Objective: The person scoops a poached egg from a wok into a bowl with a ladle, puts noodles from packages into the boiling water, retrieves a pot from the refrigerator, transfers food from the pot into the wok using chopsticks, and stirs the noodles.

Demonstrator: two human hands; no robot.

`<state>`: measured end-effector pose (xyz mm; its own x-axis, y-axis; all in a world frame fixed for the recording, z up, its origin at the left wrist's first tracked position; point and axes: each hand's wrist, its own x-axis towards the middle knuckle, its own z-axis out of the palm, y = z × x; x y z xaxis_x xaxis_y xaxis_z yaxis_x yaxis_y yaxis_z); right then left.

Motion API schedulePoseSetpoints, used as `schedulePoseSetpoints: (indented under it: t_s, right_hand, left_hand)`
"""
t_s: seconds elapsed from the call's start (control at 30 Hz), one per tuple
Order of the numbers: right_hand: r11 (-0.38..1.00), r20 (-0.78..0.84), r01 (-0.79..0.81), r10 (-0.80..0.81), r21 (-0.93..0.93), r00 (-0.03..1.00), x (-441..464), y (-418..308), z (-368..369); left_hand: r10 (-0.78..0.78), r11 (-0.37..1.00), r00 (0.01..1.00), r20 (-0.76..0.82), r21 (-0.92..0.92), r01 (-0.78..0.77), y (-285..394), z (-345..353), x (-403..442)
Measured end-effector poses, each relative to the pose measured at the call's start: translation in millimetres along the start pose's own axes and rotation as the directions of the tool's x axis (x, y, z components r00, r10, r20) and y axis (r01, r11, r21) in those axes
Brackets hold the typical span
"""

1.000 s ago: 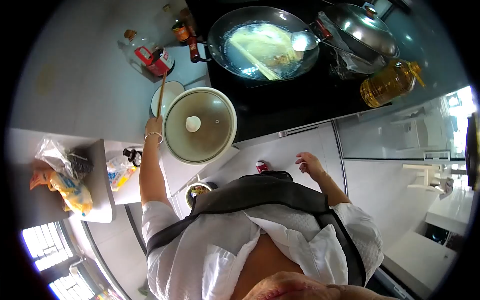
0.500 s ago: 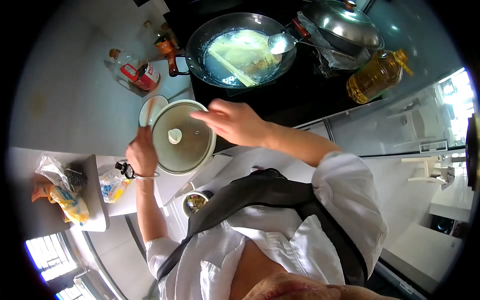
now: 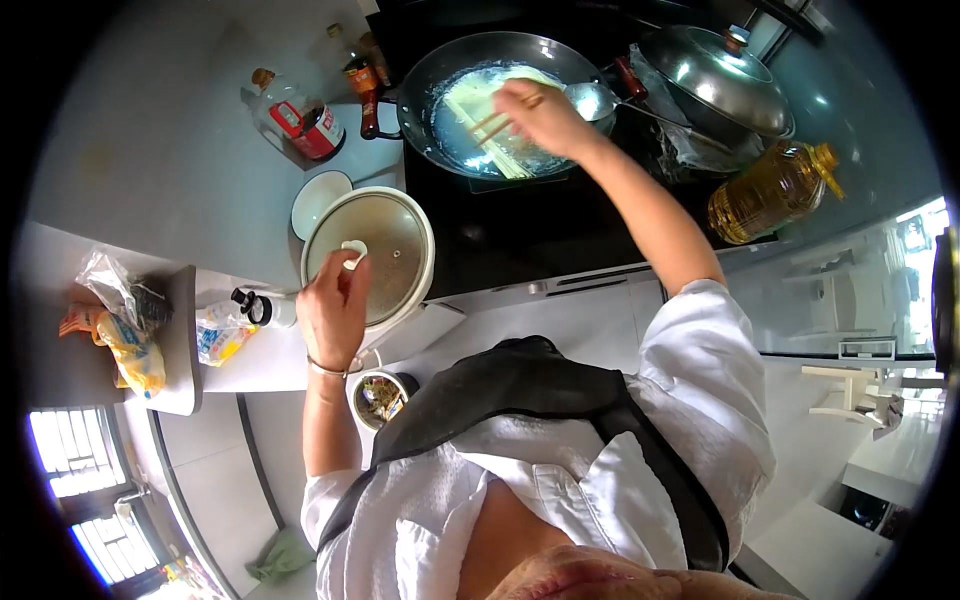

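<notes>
My right hand (image 3: 548, 118) is closed around a pair of chopsticks (image 3: 490, 128) over the wok (image 3: 415, 130). Their tips point down toward pale noodles (image 3: 462, 105) lying in cloudy, steaming liquid. A metal ladle (image 3: 590, 98) rests across the wok's right rim, next to that hand. Over to the left, my left hand (image 3: 334, 308) has its fingers at the white knob (image 3: 354, 252) of a glass lid (image 3: 378, 225). The lid sits flat on a white pot (image 3: 428, 255). Part of the knob is hidden by the fingers.
A white bowl (image 3: 318, 197) stands behind the pot. Sauce bottles (image 3: 310, 128) line the left wall. A lidded pan (image 3: 715, 80) and an oil jug (image 3: 768, 195) are at the right of the black cooktop (image 3: 480, 235). Below is a bin (image 3: 382, 400) with scraps.
My right hand has moved from above the pot to over the wok and now has chopsticks. My left hand has gone from beside the white bowl to the lid's knob. The view has shifted slightly.
</notes>
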<state>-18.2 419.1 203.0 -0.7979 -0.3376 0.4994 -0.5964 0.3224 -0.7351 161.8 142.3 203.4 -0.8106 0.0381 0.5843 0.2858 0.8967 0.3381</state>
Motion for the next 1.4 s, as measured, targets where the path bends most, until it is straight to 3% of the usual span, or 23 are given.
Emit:
schedulePoseSetpoints:
  t_s: [0.13,0.2,0.27,0.4,0.47,0.67,0.73,0.8,0.87,1.0,1.2,1.27,1.4]
  right_hand:
    - [0.973,0.035,-0.095,0.09,0.211,0.995,-1,42,-33]
    - [0.981,0.028,-0.123,0.12,0.147,0.992,1,48,-32]
    - [0.98,-0.015,-0.187,0.187,-0.071,0.982,6,48,-28]
    - [0.951,0.019,-0.132,0.143,-0.278,0.989,21,26,-26]
    - [0.999,-0.005,0.022,-0.022,0.034,1.0,32,30,-24]
    - [0.993,-0.037,0.119,-0.12,-0.019,0.992,46,56,4]
    - [0.995,0.104,-0.041,0.031,0.093,0.994,44,55,-2]
    - [0.998,0.154,-0.047,0.042,0.03,0.987,55,61,-20]
    - [0.979,0.098,-0.133,0.119,0.153,0.988,59,55,-40]
    - [0.992,-0.097,-0.026,0.038,0.126,0.995,65,74,-36]
    - [0.989,-0.118,-0.03,0.047,0.143,0.992,65,87,-30]
    - [0.999,-0.201,-0.052,0.048,-0.015,0.978,64,85,-34]
    - [0.988,-0.056,-0.143,0.147,0.062,0.988,59,90,-20]
  left_hand:
    - [-0.188,0.982,0.982,0.003,0.009,0.188,-36,-6,-28]
    - [-0.275,0.959,0.961,-0.02,-0.07,0.273,-47,-6,-39]
    - [-0.283,0.956,0.959,-0.032,-0.085,0.28,-46,-9,-45]
    - [-0.324,0.945,0.946,-0.027,-0.059,0.322,-50,-11,-54]
    - [-0.361,0.93,0.932,-0.02,-0.08,0.358,-46,-13,-57]
    - [-0.363,0.93,0.931,-0.03,-0.068,0.361,-49,-12,-72]
    - [-0.38,0.924,0.924,-0.031,-0.067,0.378,-49,-14,-74]
    - [-0.397,0.917,0.917,-0.032,-0.066,0.394,-50,-16,-77]
    - [-0.402,0.914,0.915,-0.025,-0.064,0.4,-52,-18,-78]
    - [-0.4,0.914,0.916,-0.026,-0.086,0.396,-56,-15,-82]
    - [-0.405,0.913,0.914,-0.013,-0.054,0.404,-58,-12,-89]
    - [-0.397,0.913,0.917,-0.027,-0.108,0.393,-60,-12,-90]
    - [-0.419,0.906,0.908,-0.014,-0.078,0.417,-59,-12,-91]
